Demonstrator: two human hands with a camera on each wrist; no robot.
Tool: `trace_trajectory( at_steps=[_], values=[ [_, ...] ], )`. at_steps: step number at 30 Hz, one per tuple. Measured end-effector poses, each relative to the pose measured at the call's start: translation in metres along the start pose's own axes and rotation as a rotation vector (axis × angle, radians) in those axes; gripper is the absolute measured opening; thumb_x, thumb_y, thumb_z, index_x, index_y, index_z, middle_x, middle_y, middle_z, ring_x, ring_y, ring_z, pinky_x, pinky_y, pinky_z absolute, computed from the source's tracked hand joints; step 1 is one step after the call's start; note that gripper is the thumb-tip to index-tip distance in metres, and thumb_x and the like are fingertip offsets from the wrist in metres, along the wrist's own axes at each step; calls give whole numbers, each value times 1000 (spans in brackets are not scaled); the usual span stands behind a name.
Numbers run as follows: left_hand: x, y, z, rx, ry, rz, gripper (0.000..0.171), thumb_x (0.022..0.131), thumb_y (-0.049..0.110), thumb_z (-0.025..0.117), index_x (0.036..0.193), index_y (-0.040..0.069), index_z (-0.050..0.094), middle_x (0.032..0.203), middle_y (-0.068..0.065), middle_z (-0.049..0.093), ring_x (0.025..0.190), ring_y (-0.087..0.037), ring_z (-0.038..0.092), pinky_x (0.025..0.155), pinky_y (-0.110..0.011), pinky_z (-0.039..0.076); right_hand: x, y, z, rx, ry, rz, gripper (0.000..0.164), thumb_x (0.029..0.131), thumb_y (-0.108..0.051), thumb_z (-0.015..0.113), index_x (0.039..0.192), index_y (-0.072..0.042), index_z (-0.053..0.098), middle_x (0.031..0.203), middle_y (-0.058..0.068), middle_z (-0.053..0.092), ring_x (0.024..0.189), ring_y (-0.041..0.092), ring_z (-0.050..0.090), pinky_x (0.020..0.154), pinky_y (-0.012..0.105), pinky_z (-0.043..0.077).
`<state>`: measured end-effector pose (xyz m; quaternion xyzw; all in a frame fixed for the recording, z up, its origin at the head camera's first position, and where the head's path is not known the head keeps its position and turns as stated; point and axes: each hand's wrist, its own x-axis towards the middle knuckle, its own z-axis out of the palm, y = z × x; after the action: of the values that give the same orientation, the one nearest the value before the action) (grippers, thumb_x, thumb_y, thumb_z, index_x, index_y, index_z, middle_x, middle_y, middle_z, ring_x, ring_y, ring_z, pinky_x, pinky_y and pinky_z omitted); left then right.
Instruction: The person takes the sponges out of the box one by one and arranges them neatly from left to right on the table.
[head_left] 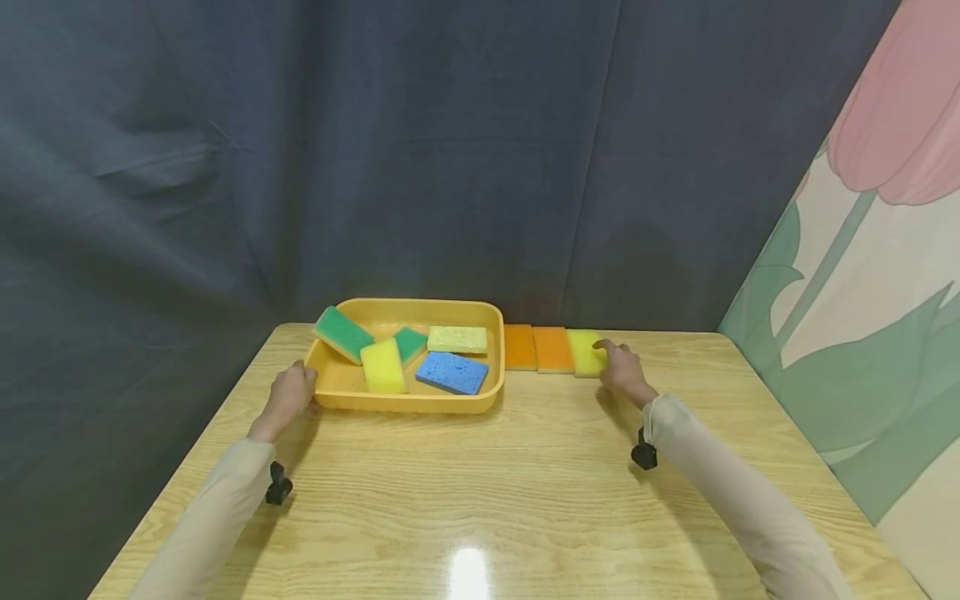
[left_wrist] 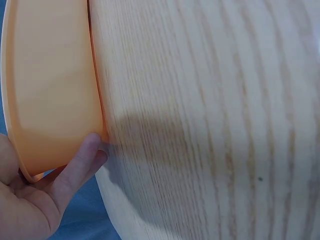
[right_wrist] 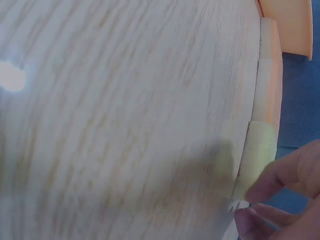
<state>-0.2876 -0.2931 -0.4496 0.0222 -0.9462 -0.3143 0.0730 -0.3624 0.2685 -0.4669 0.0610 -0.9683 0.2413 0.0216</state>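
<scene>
Here, your left hand [head_left: 288, 394] gripped the tray [head_left: 408, 403], your right hand [head_left: 625, 374], fingers apart, touched the rightmost sponge [head_left: 585, 353].

Free tabletop [head_left: 480, 475] before the yellow tray [head_left: 405, 403], curtain [head_left: 450, 150] close behind.

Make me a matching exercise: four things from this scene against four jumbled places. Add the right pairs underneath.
Things:
1. Left hand
2. Right hand
3. Blue sponge
4. Two orange sponges

Places:
A. Inside the yellow tray
B. Between the tray and the yellow sponge outside it
C. Holding the tray's left end
D. At the yellow sponge outside the tray

Pairs: 1-C, 2-D, 3-A, 4-B
</scene>
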Motion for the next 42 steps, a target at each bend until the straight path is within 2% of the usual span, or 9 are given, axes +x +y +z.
trace_trajectory(
  at_steps=[6,10,17,21,32,42],
  values=[
    [1,-1,0,11,17,16,29,100,7,30,97,-15,49,77,-23,55,58,-26,61,53,-34,51,-3,-5,-3,19,96,-14,50,77,8,49,127,10,52,125,41,45,109,57,45,94,62,37],
    [1,-2,0,10,17,13,28,100,6,30,96,-15,48,77,-23,55,58,-26,61,53,-33,51,-3,-10,-3,15,164,-51,43,80,5,48,122,12,55,120,40,50,108,56,48,97,62,34],
    [1,-3,0,8,12,14,30,100,7,30,97,-16,49,76,-23,55,57,-25,60,53,-35,51,-1,-20,4,40,309,-133,29,85,4,54,112,11,63,108,32,59,100,48,55,88,58,42],
    [1,-2,-1,5,17,20,29,100,6,30,96,-15,49,76,-23,55,55,-25,60,53,-35,51,1,-26,8,68,350,-164,25,85,5,57,109,11,64,105,31,60,96,47,57,81,57,46],
    [1,-3,0,2,11,13,31,100,7,29,98,-17,49,77,-24,55,55,-24,61,53,-34,51,1,-48,13,98,324,-174,21,90,-1,61,108,10,64,104,27,59,93,43,58,80,52,49],
    [0,0,-1,13,21,14,29,100,6,31,96,-16,49,74,-23,55,59,-30,60,52,-36,50,3,-67,15,149,295,-159,21,94,-10,62,107,7,62,106,24,59,96,39,57,84,49,48]
  ],
)
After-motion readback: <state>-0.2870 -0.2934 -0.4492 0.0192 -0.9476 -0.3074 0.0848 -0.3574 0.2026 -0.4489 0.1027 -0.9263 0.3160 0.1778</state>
